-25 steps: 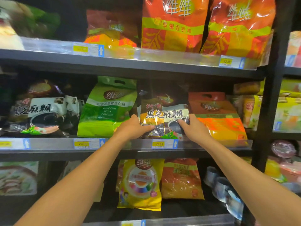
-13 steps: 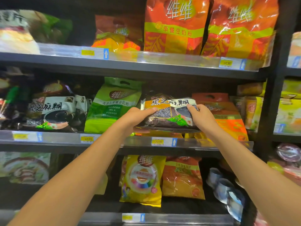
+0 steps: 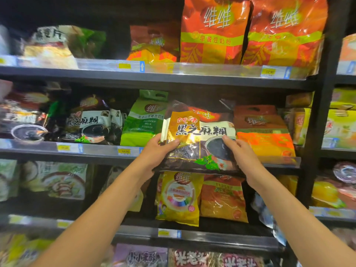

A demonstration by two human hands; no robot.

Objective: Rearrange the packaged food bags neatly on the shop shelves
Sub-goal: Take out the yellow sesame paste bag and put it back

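Observation:
A black sesame paste bag point(image 3: 196, 139), gold and black with white lettering, is held up in front of the middle shelf point(image 3: 96, 151). My left hand point(image 3: 158, 153) grips its lower left edge, thumb on the front. My right hand point(image 3: 238, 153) grips its lower right side. The bag tilts slightly, its face towards me. Behind it lies a dark red bag point(image 3: 202, 112). A green soybean milk powder bag point(image 3: 142, 120) stands to its left and an orange bag point(image 3: 264, 132) to its right. More black sesame bags point(image 3: 92, 124) sit further left on the same shelf.
Tall orange bags point(image 3: 213, 29) stand on the top shelf point(image 3: 173, 74). On the lower shelf point(image 3: 212, 236) stand a yellow bag point(image 3: 179, 197) and an orange bag point(image 3: 223, 199). A black upright post point(image 3: 319, 112) bounds the bay on the right, with other goods beyond.
Both hands lifted the black sesame bag off the middle shelf and drew it forward towards me; it now faces me more upright, in front of the shelf edge.

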